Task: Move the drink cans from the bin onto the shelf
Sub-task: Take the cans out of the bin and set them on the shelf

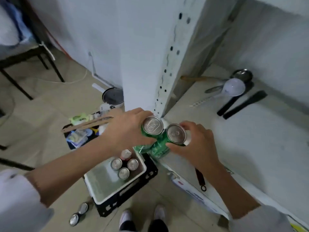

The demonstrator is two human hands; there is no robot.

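Green cans [153,129] in hands: two
Cans in bin [124,164]: four
Cans on floor [78,214]: two

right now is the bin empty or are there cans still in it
Not empty. Four cans stand upright in the bin's far corner, tops showing; the rest of its floor is bare.

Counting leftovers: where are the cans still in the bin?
Four cans stand clustered in the white bin's far right corner, directly below the left hand.
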